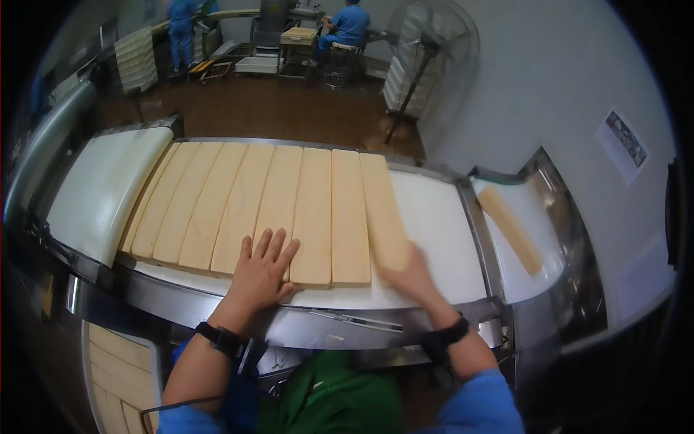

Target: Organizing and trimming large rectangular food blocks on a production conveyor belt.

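Long cream-coloured blocks (312,217) lie side by side in a row on a white work surface (428,228), with their long sides touching or nearly so. My left hand (265,266) rests palm down with fingers spread on the near ends of the middle blocks, gripping nothing. At the right end of the row, my right hand (409,274) holds the near end of the rightmost block (385,211). That block lies slightly askew, its near end a little apart from its neighbour. My right hand is blurred, and its fingers are partly hidden.
A white belt (103,179) adjoins the row's left end. Another cream block (509,230) lies on a white conveyor (547,255) at right. A crate (157,374) of blocks stands below left. Beyond are a pedestal fan (428,49) and people in blue workwear (349,24).
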Tool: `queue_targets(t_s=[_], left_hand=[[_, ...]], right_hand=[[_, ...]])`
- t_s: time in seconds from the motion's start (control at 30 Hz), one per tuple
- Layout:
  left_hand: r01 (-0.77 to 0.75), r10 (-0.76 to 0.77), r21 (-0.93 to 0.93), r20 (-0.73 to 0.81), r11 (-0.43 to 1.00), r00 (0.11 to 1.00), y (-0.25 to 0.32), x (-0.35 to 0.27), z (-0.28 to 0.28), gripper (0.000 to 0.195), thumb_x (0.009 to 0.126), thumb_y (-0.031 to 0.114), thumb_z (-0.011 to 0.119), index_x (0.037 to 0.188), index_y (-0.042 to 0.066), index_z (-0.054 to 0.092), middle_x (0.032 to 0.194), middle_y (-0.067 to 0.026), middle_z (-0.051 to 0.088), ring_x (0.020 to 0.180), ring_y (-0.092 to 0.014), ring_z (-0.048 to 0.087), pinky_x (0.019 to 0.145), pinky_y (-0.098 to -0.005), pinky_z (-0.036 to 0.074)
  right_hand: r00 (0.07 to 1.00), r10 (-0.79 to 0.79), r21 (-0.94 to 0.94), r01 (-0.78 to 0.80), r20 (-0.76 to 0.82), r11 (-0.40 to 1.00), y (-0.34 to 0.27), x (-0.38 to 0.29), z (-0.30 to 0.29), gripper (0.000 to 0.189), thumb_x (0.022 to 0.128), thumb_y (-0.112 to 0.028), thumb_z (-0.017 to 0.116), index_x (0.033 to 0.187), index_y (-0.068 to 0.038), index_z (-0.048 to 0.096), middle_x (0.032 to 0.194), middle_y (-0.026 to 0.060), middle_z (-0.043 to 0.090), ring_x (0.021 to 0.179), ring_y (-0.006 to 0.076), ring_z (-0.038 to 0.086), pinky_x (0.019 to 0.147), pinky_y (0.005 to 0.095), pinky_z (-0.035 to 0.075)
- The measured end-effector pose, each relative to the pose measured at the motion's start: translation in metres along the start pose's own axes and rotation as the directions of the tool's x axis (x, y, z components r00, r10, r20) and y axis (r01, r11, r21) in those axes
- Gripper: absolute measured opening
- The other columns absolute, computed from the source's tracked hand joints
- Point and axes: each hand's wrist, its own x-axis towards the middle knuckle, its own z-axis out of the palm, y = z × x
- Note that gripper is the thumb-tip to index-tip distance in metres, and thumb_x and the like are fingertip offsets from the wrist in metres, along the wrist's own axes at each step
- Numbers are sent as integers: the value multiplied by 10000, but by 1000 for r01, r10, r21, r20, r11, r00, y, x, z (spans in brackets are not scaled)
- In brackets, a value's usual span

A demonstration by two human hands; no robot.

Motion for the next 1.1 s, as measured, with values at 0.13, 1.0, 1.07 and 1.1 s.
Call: queue_targets(t_s=[0.13,1.0,1.07,1.1], left_hand=[[8,-8,-2,6,1000,1000,-8,-6,0,837,753,545,677,1443,199,353,1501,-133,324,1390,-332,291,1084,-597,234],[42,-42,-11,21,999,999,-10,5,-6,959,681,543,727,1475,226,291,1531,-116,269,1413,-324,243,1096,-588,221],[64,-65,10,52,998,997,-12,1,-3,962,682,537,730,1477,225,288,1535,-115,264,1414,-324,239,1096,-590,218],[118,-122,46,91,992,988,-16,-5,-1,964,682,530,734,1478,224,284,1538,-114,258,1416,-324,236,1097,-592,216]], right_hand=[[923,-196,488,10,332,873,28,15,5,550,818,-290,590,1248,38,489,1328,278,474,1234,423,430,1045,501,330],[953,203,-428,-283,-225,858,327,38,-237,671,635,-441,786,1047,57,607,1033,225,641,938,362,632,781,441,507],[916,400,-74,-401,-30,913,282,46,-206,536,675,-374,768,1005,22,621,879,162,660,761,263,658,602,394,511],[828,548,77,-558,120,826,213,46,-166,481,695,-344,752,1005,1,624,812,124,657,688,204,653,525,367,491]])
